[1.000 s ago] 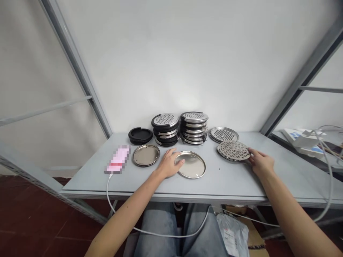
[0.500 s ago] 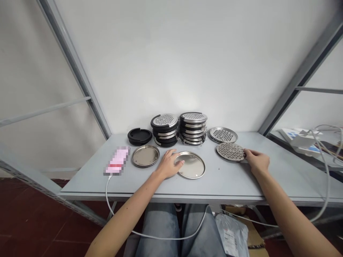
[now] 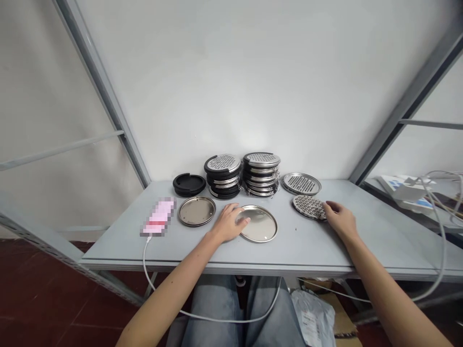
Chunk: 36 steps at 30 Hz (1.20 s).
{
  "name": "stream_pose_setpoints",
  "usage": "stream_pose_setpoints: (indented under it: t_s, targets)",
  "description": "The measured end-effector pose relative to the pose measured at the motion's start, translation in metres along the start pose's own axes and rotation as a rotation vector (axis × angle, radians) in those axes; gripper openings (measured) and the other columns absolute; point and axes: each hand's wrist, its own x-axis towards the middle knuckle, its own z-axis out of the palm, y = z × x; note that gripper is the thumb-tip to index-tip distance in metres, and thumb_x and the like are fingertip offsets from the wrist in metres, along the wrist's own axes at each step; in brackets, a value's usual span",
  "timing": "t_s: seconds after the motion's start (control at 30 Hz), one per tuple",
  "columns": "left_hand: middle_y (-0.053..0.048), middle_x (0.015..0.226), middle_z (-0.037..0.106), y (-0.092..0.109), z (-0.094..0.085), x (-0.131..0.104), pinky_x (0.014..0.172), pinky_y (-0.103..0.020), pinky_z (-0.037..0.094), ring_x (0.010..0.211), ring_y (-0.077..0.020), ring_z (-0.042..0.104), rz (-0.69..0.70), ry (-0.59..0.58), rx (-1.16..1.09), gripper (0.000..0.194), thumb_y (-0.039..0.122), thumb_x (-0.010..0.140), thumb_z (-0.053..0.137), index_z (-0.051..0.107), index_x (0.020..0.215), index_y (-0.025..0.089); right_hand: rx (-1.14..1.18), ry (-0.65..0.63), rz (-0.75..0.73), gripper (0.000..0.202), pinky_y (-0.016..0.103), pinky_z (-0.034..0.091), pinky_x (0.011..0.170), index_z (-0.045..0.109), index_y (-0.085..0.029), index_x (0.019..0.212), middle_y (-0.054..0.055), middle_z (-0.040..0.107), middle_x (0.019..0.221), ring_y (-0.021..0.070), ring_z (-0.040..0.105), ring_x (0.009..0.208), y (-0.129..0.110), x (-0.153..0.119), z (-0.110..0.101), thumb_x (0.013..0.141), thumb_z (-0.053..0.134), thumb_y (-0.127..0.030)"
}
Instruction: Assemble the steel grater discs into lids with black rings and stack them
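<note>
My left hand rests at the left rim of a shallow round metal lid, its fingers stretched out and the thumb over the lid's surface. At the right, my right hand pinches the right edge of a round perforated grater disc with raised teeth; the fingertips are partly hidden. Just behind that disc lie slotted grater discs with shiny rims. More shallow metal lids lie to the left of my left hand.
Two stacks, a left stack and a right stack of black-rimmed graters with wire clips, stand by the wall. Black round bases sit left of them. A blurred pink phone with a white cable lies at the left.
My right hand has moved slightly left and closer over the disc's edge, and the disc's tilt has changed a little. My left hand and the lid have stayed in place.
</note>
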Motion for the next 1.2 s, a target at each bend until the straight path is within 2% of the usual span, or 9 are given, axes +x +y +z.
stream_pose_setpoints:
  t_s: [0.43,0.53,0.67,0.73,0.83,0.9,1.07,1.13,1.2]
  targets:
    - [-0.012,0.134,0.049,0.002,-0.005,-0.002,0.108,-0.045,0.034,0.125,-0.0299,0.044,0.089,-0.1,-0.021,0.076,0.054,0.069,0.072,0.047,0.133,0.021,-0.053,-0.015,-0.025,0.047,0.039,0.043,0.092,0.066,-0.007,0.114,0.02,0.068,0.109,0.0315,0.061,0.105,0.008,0.006,0.006,0.082,0.052,-0.038]
    - [-0.011,0.133,0.049,0.001,-0.005,-0.002,0.109,-0.045,0.034,0.125,-0.0295,0.043,0.083,-0.094,-0.016,0.072,0.048,0.071,0.072,0.047,0.132,0.022,-0.011,0.159,-0.098,0.045,0.037,0.045,0.088,0.066,-0.007,0.113,0.02,0.067,0.105,0.0284,0.062,0.096,0.006,-0.001,0.006,0.08,0.051,-0.035]
    - [-0.011,0.134,0.048,0.0,-0.004,-0.001,0.109,-0.044,0.034,0.126,-0.0287,0.043,0.077,-0.059,-0.034,0.064,0.036,0.074,0.07,0.047,0.132,0.022,0.109,0.379,-0.443,0.037,0.036,0.047,0.089,0.067,-0.012,0.105,0.014,0.066,0.106,0.024,0.062,0.094,-0.009,-0.026,0.009,0.082,0.043,-0.029]
    - [-0.01,0.132,0.05,-0.002,-0.003,-0.001,0.109,-0.044,0.035,0.125,-0.0274,0.044,0.063,-0.016,-0.029,0.055,0.029,0.078,0.065,0.048,0.129,0.021,0.141,0.236,-0.63,0.031,0.038,0.047,0.091,0.067,-0.015,0.1,0.011,0.068,0.102,0.0239,0.063,0.095,-0.027,-0.043,0.011,0.083,0.046,-0.029]
    - [-0.009,0.127,0.053,-0.006,0.0,0.001,0.107,-0.042,0.038,0.122,-0.0248,0.047,0.025,0.064,0.0,0.04,0.02,0.084,0.055,0.052,0.123,0.021,0.119,-0.252,-0.845,0.03,0.036,0.05,0.086,0.067,-0.019,0.106,0.009,0.069,0.105,0.0223,0.065,0.092,-0.062,-0.065,0.018,0.087,0.047,-0.033]
    - [-0.009,0.124,0.056,-0.01,0.002,0.002,0.105,-0.041,0.039,0.12,-0.0235,0.049,-0.012,0.114,0.026,0.035,0.015,0.085,0.05,0.055,0.119,0.02,0.08,-0.447,-0.938,0.035,0.039,0.047,0.093,0.063,-0.021,0.117,0.01,0.064,0.119,0.0246,0.061,0.105,-0.084,-0.075,0.028,0.088,0.05,-0.036]
    - [-0.01,0.123,0.056,-0.011,0.002,0.003,0.102,-0.04,0.042,0.115,-0.0224,0.053,-0.13,0.204,0.053,0.03,0.012,0.087,0.044,0.06,0.112,0.018,0.134,-0.434,-0.987,0.036,0.045,0.043,0.098,0.063,-0.017,0.114,0.012,0.065,0.115,0.0275,0.057,0.109,-0.107,-0.089,0.064,0.091,0.048,-0.039]
    - [-0.011,0.127,0.054,-0.008,0.001,0.002,0.105,-0.042,0.04,0.12,-0.0243,0.05,-0.086,0.163,0.031,0.03,0.025,0.088,0.051,0.058,0.116,0.019,0.162,-0.419,-0.976,0.034,0.045,0.042,0.099,0.065,-0.018,0.111,0.012,0.066,0.113,0.0277,0.057,0.111,-0.104,-0.092,0.074,0.092,0.047,-0.039]
    - [-0.012,0.137,0.047,-0.005,-0.001,0.0,0.109,-0.045,0.035,0.129,-0.0285,0.042,-0.02,0.067,0.012,0.052,0.044,0.082,0.062,0.052,0.127,0.02,0.185,-0.421,-0.942,0.035,0.046,0.042,0.099,0.065,-0.018,0.111,0.011,0.066,0.113,0.0277,0.057,0.111,-0.1,-0.094,0.078,0.092,0.046,-0.04]
